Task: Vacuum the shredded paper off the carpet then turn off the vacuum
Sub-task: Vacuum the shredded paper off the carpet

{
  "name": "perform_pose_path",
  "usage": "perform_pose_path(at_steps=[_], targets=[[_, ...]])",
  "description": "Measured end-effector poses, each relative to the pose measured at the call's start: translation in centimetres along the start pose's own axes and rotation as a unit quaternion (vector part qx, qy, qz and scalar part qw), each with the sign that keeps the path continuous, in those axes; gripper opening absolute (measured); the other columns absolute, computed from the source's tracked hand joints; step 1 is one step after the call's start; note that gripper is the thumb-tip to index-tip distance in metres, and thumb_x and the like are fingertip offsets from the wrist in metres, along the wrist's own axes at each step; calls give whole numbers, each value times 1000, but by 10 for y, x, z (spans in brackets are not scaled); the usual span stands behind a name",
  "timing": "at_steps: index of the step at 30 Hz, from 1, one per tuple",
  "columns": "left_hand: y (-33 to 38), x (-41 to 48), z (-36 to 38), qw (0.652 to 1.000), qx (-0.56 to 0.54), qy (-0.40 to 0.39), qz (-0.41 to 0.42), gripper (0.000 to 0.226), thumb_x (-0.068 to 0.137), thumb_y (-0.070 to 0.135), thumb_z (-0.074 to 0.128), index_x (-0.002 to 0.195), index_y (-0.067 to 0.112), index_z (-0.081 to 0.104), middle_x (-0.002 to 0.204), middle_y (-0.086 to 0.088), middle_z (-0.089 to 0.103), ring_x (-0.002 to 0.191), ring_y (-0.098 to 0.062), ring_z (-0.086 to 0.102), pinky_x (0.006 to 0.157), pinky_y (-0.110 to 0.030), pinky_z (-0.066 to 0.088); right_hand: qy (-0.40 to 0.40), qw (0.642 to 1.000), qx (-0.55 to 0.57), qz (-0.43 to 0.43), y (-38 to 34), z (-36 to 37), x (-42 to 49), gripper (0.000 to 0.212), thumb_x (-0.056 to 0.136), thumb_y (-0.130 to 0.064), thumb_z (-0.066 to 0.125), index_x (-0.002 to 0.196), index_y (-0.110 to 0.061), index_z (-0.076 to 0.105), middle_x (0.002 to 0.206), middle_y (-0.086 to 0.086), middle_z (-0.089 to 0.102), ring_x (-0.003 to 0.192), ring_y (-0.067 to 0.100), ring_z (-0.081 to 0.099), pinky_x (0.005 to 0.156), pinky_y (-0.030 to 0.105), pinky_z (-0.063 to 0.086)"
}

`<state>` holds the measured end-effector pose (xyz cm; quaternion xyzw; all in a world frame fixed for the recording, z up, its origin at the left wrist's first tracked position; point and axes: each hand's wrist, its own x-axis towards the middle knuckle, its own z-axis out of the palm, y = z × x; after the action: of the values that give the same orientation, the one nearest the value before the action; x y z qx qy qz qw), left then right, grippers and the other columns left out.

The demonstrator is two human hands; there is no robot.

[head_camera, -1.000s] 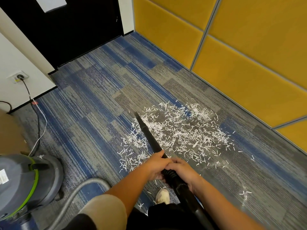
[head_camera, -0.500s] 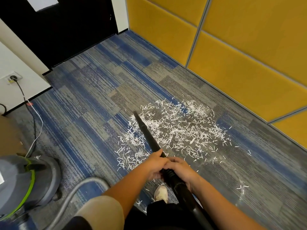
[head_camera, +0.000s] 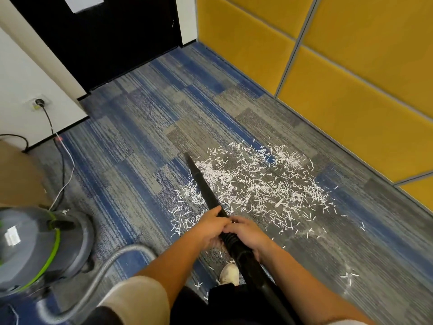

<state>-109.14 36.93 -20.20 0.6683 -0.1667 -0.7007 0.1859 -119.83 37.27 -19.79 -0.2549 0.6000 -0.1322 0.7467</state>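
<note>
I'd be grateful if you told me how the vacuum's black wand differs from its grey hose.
The wand is black and straight; the hose is grey and curved. The left hand and right hand grip the wand; nothing holds the hose. Both belong to the vacuum.

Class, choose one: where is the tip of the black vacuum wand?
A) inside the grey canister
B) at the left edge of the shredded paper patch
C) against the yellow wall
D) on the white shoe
B: the tip of the vacuum wand sits at the left edge of the shredded paper, well clear of the yellow wall.
</note>
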Motion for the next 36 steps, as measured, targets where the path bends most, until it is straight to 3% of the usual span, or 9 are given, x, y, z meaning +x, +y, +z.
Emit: perform_pose_path(at_steps=[3, 7, 15, 19, 21, 23, 29, 33, 36], targets=[[3, 4, 4, 1000, 13, -7, -8, 67, 94, 5, 51, 151, 22, 20, 128, -11, 53, 102, -30, 63, 79, -43, 57, 6, 1000, 1, 4, -1, -5, 0, 20, 83, 6, 54, 101, -3, 58, 72, 17, 58, 44, 22, 55, 39, 24, 47], [4, 4, 12, 999, 28, -26, -17, 67, 95, 8, 51, 151, 24, 18, 130, -11, 53, 106, -31, 62, 87, -52, 53, 22, 1000, 0, 3, 2, -12, 0, 22, 83, 6, 54, 103, -3, 56, 74, 18, 57, 47, 24, 55, 40, 24, 46], [3, 4, 24, 997, 53, -45, -21, 64, 95, 6, 50, 150, 22, 22, 125, -9, 54, 108, -28, 60, 86, -42, 55, 33, 999, 38, -12, 6, -23, -11, 47, 84, 8, 55, 123, -18, 51, 83, 20, 62, 56, 26, 58, 43, 23, 46], [2, 4, 33, 997, 48, -57, -19, 64, 95, 7, 51, 150, 24, 22, 127, -9, 55, 109, -28, 60, 89, -44, 53, 55, 997, 52, -11, 8, -30, -16, 52, 83, 8, 54, 128, -19, 52, 80, 18, 64, 51, 23, 59, 41, 22, 45], [5, 1, 38, 996, 53, -70, -21, 47, 95, 5, 50, 134, 29, 41, 119, -9, 57, 110, -30, 60, 90, -48, 52, 62, 996, 64, -6, 11, -35, -17, 54, 84, 8, 53, 130, -19, 51, 80, 18, 63, 46, 22, 59, 39, 23, 45], [7, -2, 43, 994, 73, -77, -20, 24, 95, 3, 48, 96, 28, 49, 108, -8, 57, 110, -31, 60, 92, -50, 51, 66, 996, 64, -3, 12, -40, -18, 56, 84, 7, 54, 133, -19, 49, 81, 20, 63, 48, 25, 58, 39, 24, 45], [9, -5, 55, 992, 95, -80, -8, 34, 95, 4, 47, 77, 31, 42, 112, -10, 59, 107, -29, 61, 91, -48, 52, 63, 994, 90, -9, 12, -48, -26, 55, 86, 9, 52, 134, -16, 46, 77, 21, 61, 43, 24, 57, 36, 24, 44], [10, -8, 55, 992, 92, -87, -10, 32, 96, 2, 45, 79, 29, 42, 106, -10, 58, 98, -28, 61, 88, -47, 53, 68, 995, 73, -9, 11, -48, -25, 54, 85, 9, 52, 132, -17, 50, 79, 19, 61, 45, 22, 57, 37, 21, 43], [10, -9, 52, 993, 81, -84, -6, 25, 96, 2, 45, 100, 26, 40, 104, -10, 59, 87, -24, 62, 78, -43, 56, 62, 995, 73, -7, 10, -46, -22, 56, 84, 9, 53, 134, -16, 48, 80, 19, 61, 40, 21, 57, 37, 21, 43]])
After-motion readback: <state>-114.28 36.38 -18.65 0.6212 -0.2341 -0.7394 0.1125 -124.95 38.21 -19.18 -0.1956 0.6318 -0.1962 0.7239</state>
